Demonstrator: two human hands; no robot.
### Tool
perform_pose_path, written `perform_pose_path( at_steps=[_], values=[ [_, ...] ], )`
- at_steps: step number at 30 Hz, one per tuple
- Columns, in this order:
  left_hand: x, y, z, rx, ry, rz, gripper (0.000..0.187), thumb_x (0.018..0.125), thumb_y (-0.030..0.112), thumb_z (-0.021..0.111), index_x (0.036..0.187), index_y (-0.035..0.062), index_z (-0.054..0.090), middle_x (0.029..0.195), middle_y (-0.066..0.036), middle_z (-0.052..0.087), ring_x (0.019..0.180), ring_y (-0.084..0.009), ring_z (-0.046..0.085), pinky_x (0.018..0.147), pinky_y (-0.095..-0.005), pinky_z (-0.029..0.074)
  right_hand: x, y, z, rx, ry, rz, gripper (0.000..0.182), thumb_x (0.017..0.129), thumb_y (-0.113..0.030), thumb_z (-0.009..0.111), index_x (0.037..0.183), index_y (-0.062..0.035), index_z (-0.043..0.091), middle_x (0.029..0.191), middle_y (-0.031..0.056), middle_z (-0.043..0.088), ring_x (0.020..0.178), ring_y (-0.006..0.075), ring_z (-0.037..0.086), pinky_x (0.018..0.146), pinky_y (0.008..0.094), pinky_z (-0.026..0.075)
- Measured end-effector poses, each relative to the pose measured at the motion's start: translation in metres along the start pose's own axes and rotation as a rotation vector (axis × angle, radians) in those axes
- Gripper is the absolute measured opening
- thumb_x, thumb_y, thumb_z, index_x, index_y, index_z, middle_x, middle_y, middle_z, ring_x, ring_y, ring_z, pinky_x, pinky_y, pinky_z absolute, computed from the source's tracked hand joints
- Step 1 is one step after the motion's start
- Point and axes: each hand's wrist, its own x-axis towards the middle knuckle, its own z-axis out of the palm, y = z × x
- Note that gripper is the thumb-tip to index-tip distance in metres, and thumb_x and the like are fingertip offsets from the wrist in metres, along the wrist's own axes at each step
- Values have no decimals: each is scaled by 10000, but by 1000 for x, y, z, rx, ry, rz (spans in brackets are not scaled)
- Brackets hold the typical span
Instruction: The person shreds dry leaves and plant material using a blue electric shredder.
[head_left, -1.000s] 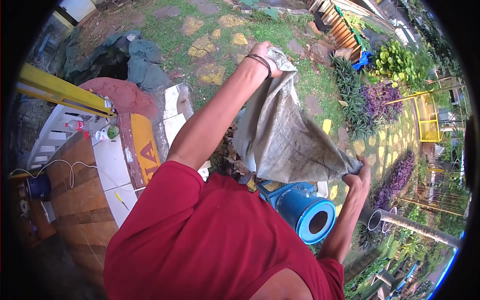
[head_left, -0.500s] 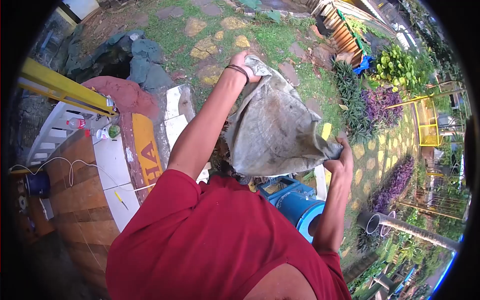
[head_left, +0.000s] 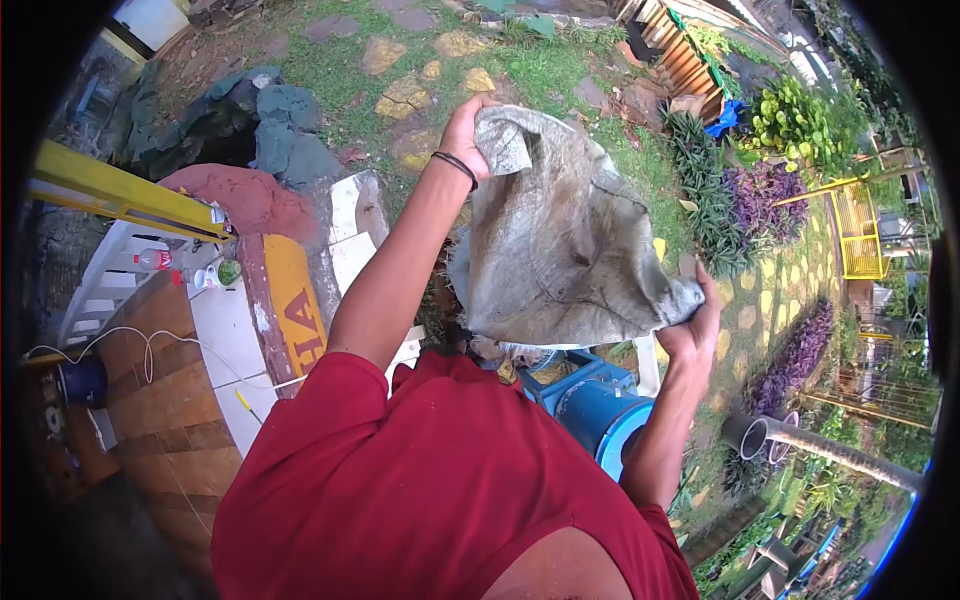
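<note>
A worn, grey-stained cloth (head_left: 560, 240) hangs spread between my two hands, with folds and dark smudges across it. My left hand (head_left: 466, 138), with dark bands at the wrist, grips its upper left corner, where a flap folds over. At the lower right, my right hand (head_left: 692, 325) is closed on the opposite corner, fingers partly hidden behind the fabric. Just below the cloth stands a blue machine (head_left: 600, 412) with a round drum-like end, close to my right forearm. The cloth hides part of whatever lies behind it.
Grass with stepping stones (head_left: 405, 98) stretches ahead. On the left are a yellow post (head_left: 120, 195), a red rock (head_left: 235, 195) and a tiled ledge (head_left: 222, 330) with a yellow-handled screwdriver (head_left: 246, 404) and a white cord (head_left: 150, 335). Purple plants (head_left: 775, 215) grow on the right.
The cloth has opened wider and flatter between my hands. My left hand has shifted slightly left, my right hand slightly right, both still gripping corners.
</note>
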Motion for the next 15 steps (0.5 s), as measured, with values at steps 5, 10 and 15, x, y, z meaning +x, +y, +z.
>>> perform_pose_path(
  at_steps=[5, 10, 15],
  values=[
    [-1, 16, 54, -8, 294, -68, 186, 897, 204, 575, 758, 81, 582, 758, -78, 651, 685, -284, 647, 795, -530, 561, -9, -42, 0, -109, 174, 10, 274, 896, -201, 642, 1071, 8, 627, 1071, 206, 686, 990, 362, 665, 971, 549, 494],
    [30, 61, 107, 167, 298, 52, 99, 877, 189, 591, 880, 91, 602, 910, -91, 670, 859, -283, 659, 857, -487, 533, -84, -88, 63, 33, -21, -156, 344, 943, -224, 618, 1129, 64, 604, 1133, 268, 661, 1092, 385, 635, 1053, 571, 434],
    [73, 195, 32, 50, 197, 208, 362, 973, 358, 452, 764, 104, 603, 779, -107, 659, 758, -312, 647, 794, -500, 553, -10, -106, 162, -134, -329, -37, 359, 982, -256, 596, 1112, 77, 625, 1174, 286, 643, 1143, 377, 616, 1079, 534, 427]
  ],
)
